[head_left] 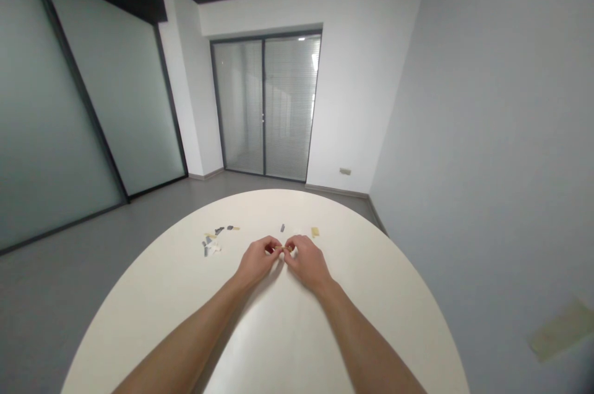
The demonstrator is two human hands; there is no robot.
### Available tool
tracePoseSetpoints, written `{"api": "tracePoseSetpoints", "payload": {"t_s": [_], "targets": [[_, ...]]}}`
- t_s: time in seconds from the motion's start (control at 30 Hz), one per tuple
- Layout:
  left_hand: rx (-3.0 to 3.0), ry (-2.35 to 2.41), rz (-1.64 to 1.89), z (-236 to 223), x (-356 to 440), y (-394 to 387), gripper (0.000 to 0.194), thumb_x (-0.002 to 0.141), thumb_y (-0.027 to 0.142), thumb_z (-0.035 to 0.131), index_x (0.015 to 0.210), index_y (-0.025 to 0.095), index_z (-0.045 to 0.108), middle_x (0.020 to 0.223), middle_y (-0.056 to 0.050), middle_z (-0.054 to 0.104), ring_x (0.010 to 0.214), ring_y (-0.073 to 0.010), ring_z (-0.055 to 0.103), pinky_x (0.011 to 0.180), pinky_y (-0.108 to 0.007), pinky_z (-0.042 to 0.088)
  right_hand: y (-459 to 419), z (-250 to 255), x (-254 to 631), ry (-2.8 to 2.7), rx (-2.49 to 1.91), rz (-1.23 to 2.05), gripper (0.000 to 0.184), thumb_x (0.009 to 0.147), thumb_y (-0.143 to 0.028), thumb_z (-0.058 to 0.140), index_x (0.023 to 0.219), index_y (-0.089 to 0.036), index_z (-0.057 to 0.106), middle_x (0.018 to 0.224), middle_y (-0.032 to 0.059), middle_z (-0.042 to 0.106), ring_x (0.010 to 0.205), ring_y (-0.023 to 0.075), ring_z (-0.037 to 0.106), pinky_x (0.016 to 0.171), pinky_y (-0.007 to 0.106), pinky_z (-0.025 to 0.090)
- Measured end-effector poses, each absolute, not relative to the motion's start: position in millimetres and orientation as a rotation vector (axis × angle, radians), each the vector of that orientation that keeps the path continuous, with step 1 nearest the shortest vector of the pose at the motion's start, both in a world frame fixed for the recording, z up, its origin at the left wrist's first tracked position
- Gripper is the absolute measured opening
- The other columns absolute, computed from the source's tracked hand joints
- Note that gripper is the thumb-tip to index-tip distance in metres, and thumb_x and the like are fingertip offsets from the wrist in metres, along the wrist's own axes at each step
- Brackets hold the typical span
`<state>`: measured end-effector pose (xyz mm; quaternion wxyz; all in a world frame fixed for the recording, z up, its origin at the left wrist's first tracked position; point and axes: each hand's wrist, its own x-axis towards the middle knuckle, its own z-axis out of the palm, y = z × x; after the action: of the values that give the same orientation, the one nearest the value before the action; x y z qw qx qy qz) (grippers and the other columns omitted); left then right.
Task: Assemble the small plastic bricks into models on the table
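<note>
My left hand (258,259) and my right hand (307,260) meet over the middle of a round white table (260,344). Between their fingertips they pinch a small yellowish piece (280,248), mostly covered by the fingers, so its kind is unclear. Both hands are closed on it. Just beyond them lies a small grey piece (283,228). A flat yellow piece (315,232) rests to the right, past my right hand.
Left of my hands is a loose group of small white, grey and yellow pieces (212,247). Near it lie dark pieces (219,231) and a dark piece with a yellow end (232,227). A grey-white wall (487,134) rises at right; a glass door (264,109) stands beyond.
</note>
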<state>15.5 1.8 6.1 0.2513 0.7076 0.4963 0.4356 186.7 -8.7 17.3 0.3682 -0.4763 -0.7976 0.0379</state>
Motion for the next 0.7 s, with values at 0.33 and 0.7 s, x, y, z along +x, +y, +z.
{"api": "tracePoseSetpoints", "payload": {"t_s": [0.33, 0.7], "targets": [[1.926, 1.408, 1.147, 9.5, 16.9, -1.2, 0.019, 0.080, 0.034, 0.058, 0.082, 0.019, 0.069, 0.078, -0.002, 0.072, 0.073, -0.0171, 0.064, 0.071, -0.027, 0.046, -8.8, 17.1, 186.1, -2.051, -1.231, 0.104, 0.005, 0.085, -0.022, 0.061, 0.089, -0.023, 0.059, 0.089, 0.0009, 0.064, 0.090, 0.0177, 0.056, 0.078, 0.029, 0.042], [1.923, 1.398, 1.155, 9.6, 17.7, -0.9, 0.021, 0.081, 0.035, 0.057, 0.082, 0.019, 0.070, 0.079, -0.003, 0.073, 0.073, -0.0173, 0.064, 0.071, -0.027, 0.046, -8.6, 17.6, 186.4, -2.049, -1.239, 0.108, 0.003, 0.087, -0.023, 0.061, 0.089, -0.024, 0.059, 0.090, 0.0006, 0.064, 0.090, 0.0176, 0.056, 0.077, 0.028, 0.042]]}}
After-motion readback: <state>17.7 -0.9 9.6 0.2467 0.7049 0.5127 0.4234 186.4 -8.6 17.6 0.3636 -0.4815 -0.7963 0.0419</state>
